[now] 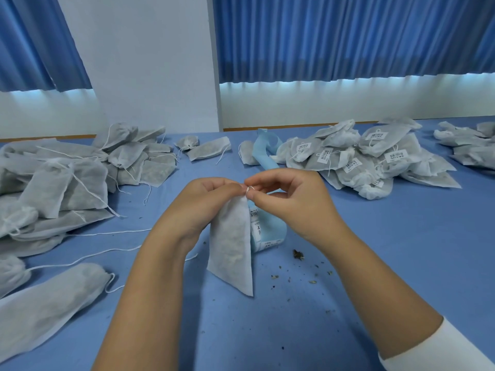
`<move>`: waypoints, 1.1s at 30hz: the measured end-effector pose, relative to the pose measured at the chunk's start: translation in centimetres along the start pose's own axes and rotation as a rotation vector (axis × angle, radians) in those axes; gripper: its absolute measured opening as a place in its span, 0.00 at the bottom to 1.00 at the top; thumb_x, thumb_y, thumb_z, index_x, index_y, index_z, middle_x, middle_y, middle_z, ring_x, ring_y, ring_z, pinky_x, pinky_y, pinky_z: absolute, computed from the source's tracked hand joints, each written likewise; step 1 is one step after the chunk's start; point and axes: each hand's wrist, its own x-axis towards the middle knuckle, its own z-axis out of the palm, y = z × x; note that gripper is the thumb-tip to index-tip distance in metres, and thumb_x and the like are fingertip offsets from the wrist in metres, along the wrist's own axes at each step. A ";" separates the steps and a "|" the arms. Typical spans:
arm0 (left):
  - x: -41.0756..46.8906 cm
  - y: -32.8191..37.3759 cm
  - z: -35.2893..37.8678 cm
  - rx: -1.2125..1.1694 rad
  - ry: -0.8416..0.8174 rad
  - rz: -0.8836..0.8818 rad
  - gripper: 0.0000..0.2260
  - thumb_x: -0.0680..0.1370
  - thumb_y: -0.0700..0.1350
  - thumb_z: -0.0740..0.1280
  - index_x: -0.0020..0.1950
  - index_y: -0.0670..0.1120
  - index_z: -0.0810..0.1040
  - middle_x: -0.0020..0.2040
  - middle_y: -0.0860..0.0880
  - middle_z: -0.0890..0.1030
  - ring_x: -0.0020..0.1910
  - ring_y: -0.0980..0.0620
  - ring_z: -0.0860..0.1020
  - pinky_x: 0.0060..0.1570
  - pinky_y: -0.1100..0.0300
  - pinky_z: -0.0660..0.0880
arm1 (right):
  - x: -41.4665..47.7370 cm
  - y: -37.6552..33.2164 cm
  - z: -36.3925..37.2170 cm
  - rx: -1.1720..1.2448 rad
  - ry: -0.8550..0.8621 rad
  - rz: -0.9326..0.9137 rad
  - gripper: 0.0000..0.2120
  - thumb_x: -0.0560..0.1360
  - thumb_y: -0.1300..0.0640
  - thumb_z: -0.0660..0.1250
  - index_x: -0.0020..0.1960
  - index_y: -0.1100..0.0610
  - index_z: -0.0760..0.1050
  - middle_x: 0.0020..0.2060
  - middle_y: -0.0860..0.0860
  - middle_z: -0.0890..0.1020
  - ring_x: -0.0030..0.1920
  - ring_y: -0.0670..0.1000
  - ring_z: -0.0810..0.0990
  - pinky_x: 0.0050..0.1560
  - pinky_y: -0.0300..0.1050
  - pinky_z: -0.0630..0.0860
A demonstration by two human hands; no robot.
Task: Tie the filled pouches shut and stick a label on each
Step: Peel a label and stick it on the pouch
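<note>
Both hands are holding a filled pouch (232, 245) upright over the near table (375, 250), left hand (206, 202) pinching its neck while right hand (289, 194) is pinching the drawstring (248, 189), seemingly to knot it.

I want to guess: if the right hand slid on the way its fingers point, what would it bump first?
Probably the left hand, whose fingertips sit just across the drawstring of the pouch from the right hand.

A white pillar (150, 62) rises at the back, with pleated blue curtains (348, 36) hanging to either side of it. In front of the pillar spreads a blue worktop (388, 250), and dark dried crumbs (298, 254) lie scattered on it.
</note>
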 end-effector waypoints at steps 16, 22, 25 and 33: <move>0.0 -0.2 0.1 -0.169 -0.090 -0.127 0.16 0.80 0.46 0.62 0.39 0.52 0.88 0.44 0.49 0.87 0.41 0.57 0.84 0.36 0.63 0.78 | 0.2 0.4 0.7 0.041 0.046 0.027 0.05 0.76 0.67 0.67 0.44 0.58 0.79 0.36 0.48 0.82 0.36 0.42 0.79 0.41 0.33 0.76; 0.0 -0.5 0.0 -0.129 -0.132 -0.128 0.15 0.77 0.43 0.61 0.39 0.49 0.87 0.39 0.51 0.84 0.35 0.57 0.80 0.34 0.64 0.75 | 0.3 0.4 0.8 0.096 0.070 0.104 0.04 0.78 0.65 0.66 0.47 0.58 0.78 0.40 0.51 0.81 0.41 0.47 0.80 0.46 0.36 0.77; 0.0 -0.3 0.2 -0.139 -0.129 -0.137 0.15 0.76 0.41 0.62 0.33 0.50 0.83 0.34 0.52 0.80 0.31 0.56 0.78 0.30 0.67 0.74 | 0.4 0.3 0.8 0.179 0.109 0.145 0.04 0.79 0.65 0.64 0.47 0.58 0.76 0.38 0.50 0.79 0.38 0.44 0.78 0.42 0.35 0.76; 0.4 -0.2 1.1 0.088 -0.006 -0.019 0.12 0.77 0.47 0.68 0.35 0.55 0.84 0.29 0.55 0.77 0.28 0.57 0.73 0.39 0.60 0.71 | 0.9 0.9 0.0 0.219 0.214 0.253 0.04 0.80 0.59 0.64 0.48 0.54 0.77 0.40 0.46 0.79 0.38 0.39 0.79 0.38 0.36 0.76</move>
